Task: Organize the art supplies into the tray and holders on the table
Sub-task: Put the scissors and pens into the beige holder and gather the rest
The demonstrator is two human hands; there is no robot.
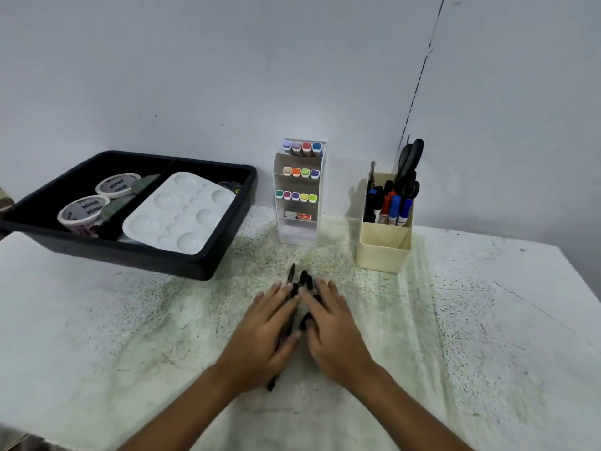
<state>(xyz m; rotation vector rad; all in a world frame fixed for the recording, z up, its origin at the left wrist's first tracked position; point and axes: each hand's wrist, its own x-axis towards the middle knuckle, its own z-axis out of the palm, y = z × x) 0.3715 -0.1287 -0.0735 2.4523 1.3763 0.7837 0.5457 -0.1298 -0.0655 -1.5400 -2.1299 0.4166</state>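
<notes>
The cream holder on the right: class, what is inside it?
The cream holder holds black scissors standing handles up, plus blue, red and black markers. Its wall hides their lower ends and anything beneath them.

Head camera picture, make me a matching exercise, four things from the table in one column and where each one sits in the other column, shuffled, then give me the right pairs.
Things
1. white paint palette
2. scissors
3. tape rolls
4. black pens

Places
A. on the table under both hands
B. left compartment of the black tray
C. right compartment of the black tray
D. standing in the cream holder

Right pairs: 1-C, 2-D, 3-B, 4-A

The left hand and right hand lie with straight fingers on the pens.
</notes>
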